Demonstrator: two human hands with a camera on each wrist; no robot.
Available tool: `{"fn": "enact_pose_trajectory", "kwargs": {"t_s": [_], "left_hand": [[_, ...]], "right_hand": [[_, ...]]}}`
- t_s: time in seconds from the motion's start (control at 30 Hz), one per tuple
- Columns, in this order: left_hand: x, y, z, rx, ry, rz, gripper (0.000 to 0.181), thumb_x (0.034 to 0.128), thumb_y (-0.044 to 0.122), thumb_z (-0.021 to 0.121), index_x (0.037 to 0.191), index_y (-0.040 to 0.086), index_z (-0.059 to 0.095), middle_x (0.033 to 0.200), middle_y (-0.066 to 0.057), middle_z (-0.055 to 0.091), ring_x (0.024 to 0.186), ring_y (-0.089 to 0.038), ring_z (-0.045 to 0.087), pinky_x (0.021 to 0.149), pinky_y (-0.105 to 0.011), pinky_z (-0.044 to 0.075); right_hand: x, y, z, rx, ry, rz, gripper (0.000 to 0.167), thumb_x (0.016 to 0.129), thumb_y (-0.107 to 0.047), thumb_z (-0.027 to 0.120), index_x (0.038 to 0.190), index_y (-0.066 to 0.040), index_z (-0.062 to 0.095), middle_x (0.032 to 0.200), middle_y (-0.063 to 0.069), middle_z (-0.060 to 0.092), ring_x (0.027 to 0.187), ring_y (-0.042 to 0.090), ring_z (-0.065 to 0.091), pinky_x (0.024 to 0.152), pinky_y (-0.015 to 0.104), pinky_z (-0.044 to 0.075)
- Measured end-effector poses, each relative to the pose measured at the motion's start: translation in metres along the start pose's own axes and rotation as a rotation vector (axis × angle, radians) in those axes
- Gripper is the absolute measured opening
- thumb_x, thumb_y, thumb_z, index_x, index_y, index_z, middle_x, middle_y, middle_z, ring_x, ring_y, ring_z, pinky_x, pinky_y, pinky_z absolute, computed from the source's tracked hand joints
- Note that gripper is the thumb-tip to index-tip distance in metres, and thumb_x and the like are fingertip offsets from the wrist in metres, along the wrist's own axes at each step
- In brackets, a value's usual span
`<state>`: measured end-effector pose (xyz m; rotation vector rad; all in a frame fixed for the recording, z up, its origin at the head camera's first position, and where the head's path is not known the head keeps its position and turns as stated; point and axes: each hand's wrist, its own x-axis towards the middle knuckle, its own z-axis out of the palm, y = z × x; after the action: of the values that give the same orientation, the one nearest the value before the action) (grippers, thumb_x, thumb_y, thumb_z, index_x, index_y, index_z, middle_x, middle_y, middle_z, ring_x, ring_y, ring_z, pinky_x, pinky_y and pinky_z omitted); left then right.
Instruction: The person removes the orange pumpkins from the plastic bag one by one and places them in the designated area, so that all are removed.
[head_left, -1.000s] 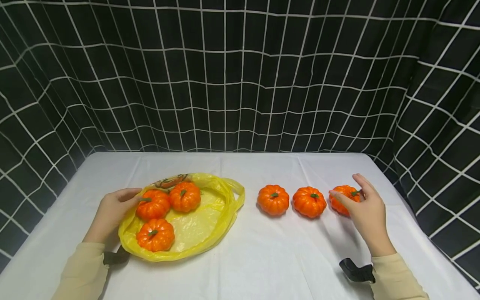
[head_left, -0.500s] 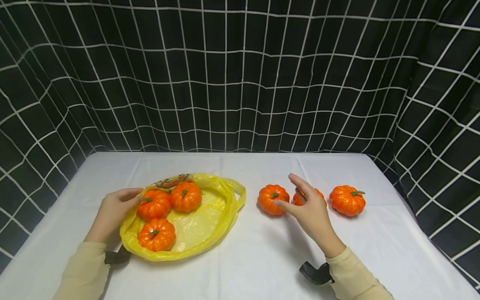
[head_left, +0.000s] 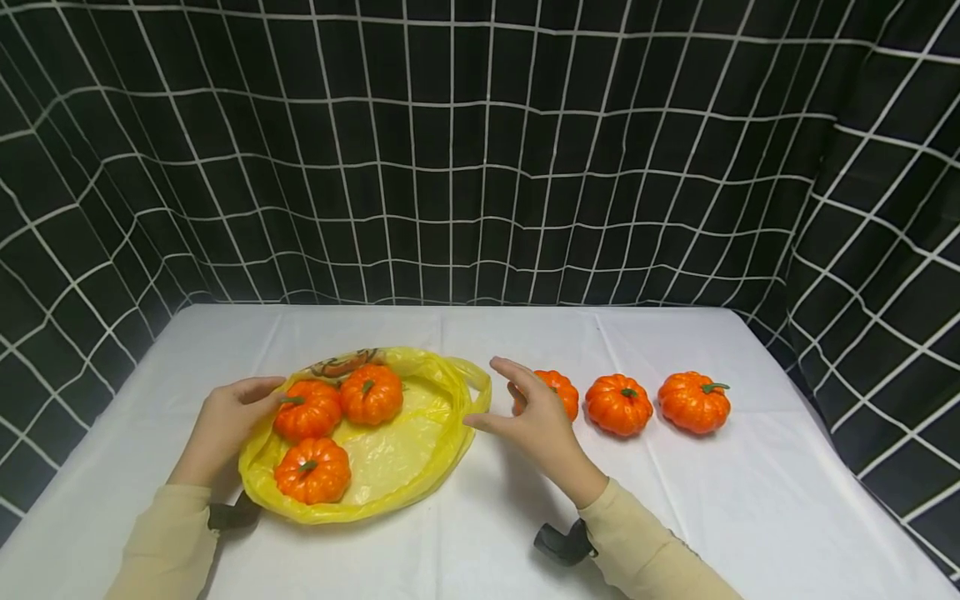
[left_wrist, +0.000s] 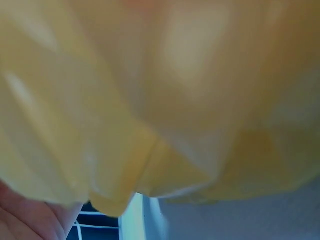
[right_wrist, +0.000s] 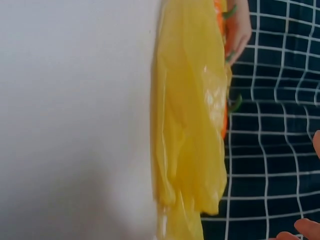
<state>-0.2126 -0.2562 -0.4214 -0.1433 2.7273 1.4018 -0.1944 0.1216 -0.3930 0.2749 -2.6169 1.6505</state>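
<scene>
While the head view looks down on three glossy pumpkins (head_left: 312,473) inside the thin yellow bag (head_left: 420,454), the right wrist view catches its creased side. Over white cloth (head_left: 465,550), before gridded black drapes (head_left: 468,142), the right hand (head_left: 542,425) hovers near the bag, fingers wide; the left hand (head_left: 231,417) meets its rim, grip too hidden to tell.

Passage is open along the far edge of the surface (head_left: 517,333); the bag (head_left: 397,467) stands toward the left edge, three pumpkins (head_left: 619,406) toward the right, the right hand (head_left: 542,429) between.
</scene>
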Motion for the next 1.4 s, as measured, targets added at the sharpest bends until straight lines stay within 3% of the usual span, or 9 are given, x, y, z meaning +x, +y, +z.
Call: {"fn": "enact_pose_trajectory", "kwargs": {"t_s": [0.2, 0.67, 0.87, 1.13, 1.4], "left_hand": [[0.0, -0.001, -0.001, -0.001, 0.005, 0.021, 0.054, 0.1014, 0.038, 0.053, 0.139, -0.002, 0.054, 0.141, -0.026, 0.055, 0.135, -0.041, 0.048, 0.109, -0.05, 0.046], [0.001, -0.001, 0.0, 0.003, 0.005, 0.006, 0.055, 0.1015, 0.039, 0.052, 0.139, -0.001, 0.054, 0.142, -0.026, 0.054, 0.135, -0.041, 0.048, 0.108, -0.049, 0.047], [0.0, 0.0, 0.0, 0.005, 0.008, 0.011, 0.054, 0.1016, 0.038, 0.052, 0.139, -0.001, 0.054, 0.142, -0.026, 0.055, 0.133, -0.041, 0.05, 0.107, -0.048, 0.048], [-0.001, 0.002, 0.0, 0.015, 0.011, 0.019, 0.053, 0.1017, 0.036, 0.052, 0.138, -0.002, 0.054, 0.141, -0.027, 0.055, 0.133, -0.041, 0.05, 0.107, -0.049, 0.049], [-0.001, 0.003, 0.0, 0.002, 0.004, 0.014, 0.054, 0.102, 0.037, 0.052, 0.139, -0.002, 0.054, 0.142, -0.027, 0.054, 0.135, -0.042, 0.047, 0.108, -0.049, 0.047]], "right_hand": [[0.007, -0.007, 0.019, 0.041, -0.024, -0.019, 0.078, 0.074, -0.015, 0.088, 0.141, -0.001, 0.052, 0.15, 0.013, 0.051, 0.143, 0.03, 0.043, 0.118, 0.044, 0.037], [0.021, -0.019, 0.062, 0.054, -0.085, -0.025, 0.076, 0.075, -0.02, 0.087, 0.14, -0.001, 0.053, 0.148, 0.014, 0.051, 0.139, 0.033, 0.046, 0.116, 0.046, 0.04], [0.029, -0.017, 0.081, 0.019, -0.129, -0.011, 0.076, 0.077, -0.023, 0.086, 0.141, -0.002, 0.051, 0.148, 0.016, 0.051, 0.136, 0.04, 0.048, 0.114, 0.051, 0.042], [0.04, -0.018, 0.097, -0.025, -0.142, -0.021, 0.076, 0.075, -0.024, 0.087, 0.14, -0.004, 0.053, 0.145, 0.014, 0.054, 0.139, 0.033, 0.046, 0.117, 0.049, 0.038], [0.049, -0.02, 0.111, -0.044, -0.132, 0.041, 0.076, 0.076, -0.023, 0.086, 0.141, -0.003, 0.052, 0.147, 0.016, 0.051, 0.139, 0.034, 0.046, 0.118, 0.046, 0.037]]}}
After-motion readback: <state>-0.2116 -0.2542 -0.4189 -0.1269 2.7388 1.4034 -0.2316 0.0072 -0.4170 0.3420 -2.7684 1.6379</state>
